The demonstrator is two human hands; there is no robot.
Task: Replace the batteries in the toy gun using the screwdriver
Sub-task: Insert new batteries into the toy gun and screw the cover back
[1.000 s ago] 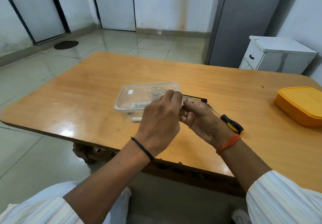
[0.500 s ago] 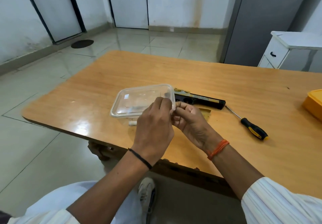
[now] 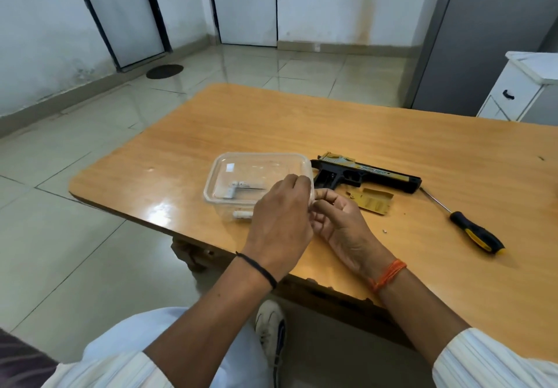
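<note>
**Cover off, hands busy at the tub**

Your left hand [image 3: 279, 221] and right hand [image 3: 338, 221] meet by the clear tub [image 3: 225, 165] – fingers curled together, though you cannot tell what they pinch. The toy gun [image 3: 365, 174] lies on the table [image 3: 302, 128], its cover [image 3: 373, 202] off, probably for battery access; the screwdriver [image 3: 471, 230] lies near. Its slide lettering is unreadable.

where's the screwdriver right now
In the head view the screwdriver lies on the wooden table, to the right of both hands, its tip pointing toward the muzzle end of the toy gun; neither hand touches it.
</note>
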